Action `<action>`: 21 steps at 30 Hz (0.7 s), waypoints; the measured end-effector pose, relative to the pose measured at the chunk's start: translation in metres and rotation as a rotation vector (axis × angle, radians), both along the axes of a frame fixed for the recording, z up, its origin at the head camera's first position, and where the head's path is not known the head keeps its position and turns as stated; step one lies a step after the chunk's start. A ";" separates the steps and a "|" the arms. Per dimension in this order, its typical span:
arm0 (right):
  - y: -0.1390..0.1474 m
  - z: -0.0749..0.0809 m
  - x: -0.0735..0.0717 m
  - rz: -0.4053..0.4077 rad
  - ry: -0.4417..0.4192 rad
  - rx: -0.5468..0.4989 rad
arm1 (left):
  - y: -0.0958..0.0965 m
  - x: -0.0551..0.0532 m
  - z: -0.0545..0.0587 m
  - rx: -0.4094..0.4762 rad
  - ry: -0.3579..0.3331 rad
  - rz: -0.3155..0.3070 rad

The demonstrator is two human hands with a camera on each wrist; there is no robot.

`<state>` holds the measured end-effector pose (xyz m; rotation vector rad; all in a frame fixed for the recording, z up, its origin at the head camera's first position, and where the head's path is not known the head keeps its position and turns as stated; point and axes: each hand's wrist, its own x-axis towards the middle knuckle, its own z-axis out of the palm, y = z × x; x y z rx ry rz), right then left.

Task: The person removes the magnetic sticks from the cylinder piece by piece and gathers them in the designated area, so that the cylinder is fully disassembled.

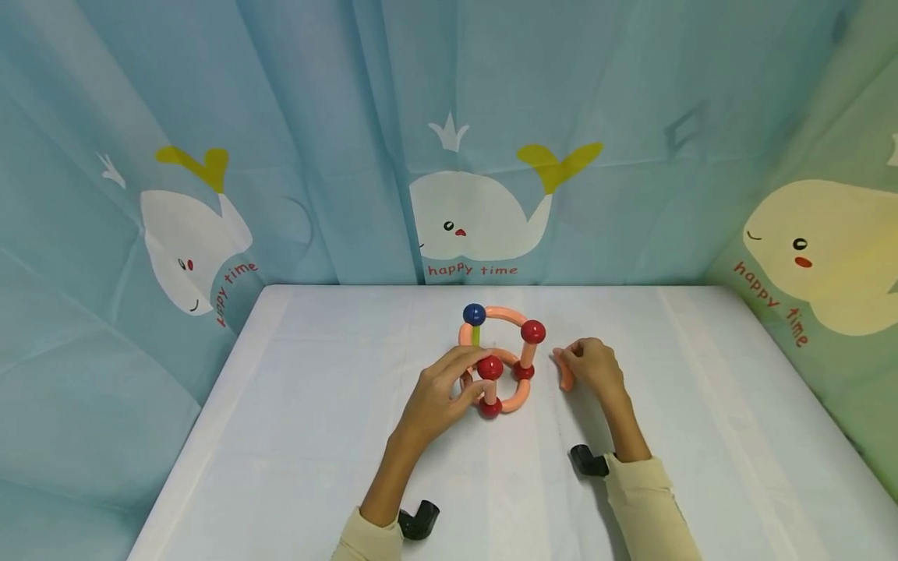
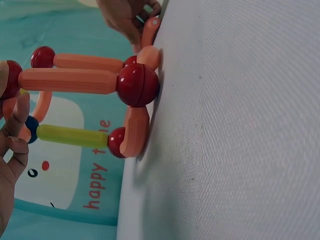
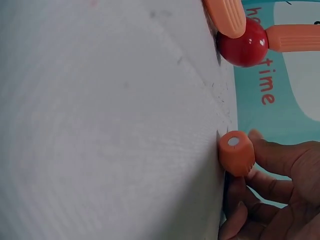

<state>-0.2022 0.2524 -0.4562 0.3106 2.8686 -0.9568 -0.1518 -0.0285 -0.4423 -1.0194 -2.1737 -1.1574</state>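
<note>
A frame of magnetic sticks and balls stands on the table, with curved orange sticks (image 1: 517, 398) making a ring at its base. My left hand (image 1: 438, 399) pinches the red ball (image 1: 489, 368) on top of its near upright orange stick (image 2: 70, 81). A blue ball (image 1: 474, 314) tops a yellow-green upright stick (image 2: 72, 135) at the back left. Another red ball (image 1: 533, 331) tops the right upright, and a curved orange stick (image 1: 505, 315) joins it to the blue ball. Just right of the frame, my right hand (image 1: 595, 365) pinches a loose curved orange stick (image 3: 237, 157) by its far end, low at the tabletop.
The white-covered table (image 1: 295, 436) reaches back to a blue curtain (image 1: 337, 140) printed with whales. Black curved pieces (image 1: 419, 520) sit at both wrists, beside the cream sleeves (image 1: 648, 502).
</note>
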 end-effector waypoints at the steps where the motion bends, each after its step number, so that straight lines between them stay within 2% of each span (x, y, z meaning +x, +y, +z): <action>1: 0.000 0.000 0.000 -0.005 -0.002 -0.002 | 0.000 0.000 0.000 0.000 -0.003 0.000; 14: -0.002 -0.003 0.000 -0.064 0.023 -0.019 | 0.000 -0.002 -0.003 0.002 0.027 0.001; 21: 0.000 -0.003 0.001 -0.047 0.043 -0.031 | 0.000 0.000 -0.001 -0.003 -0.006 0.005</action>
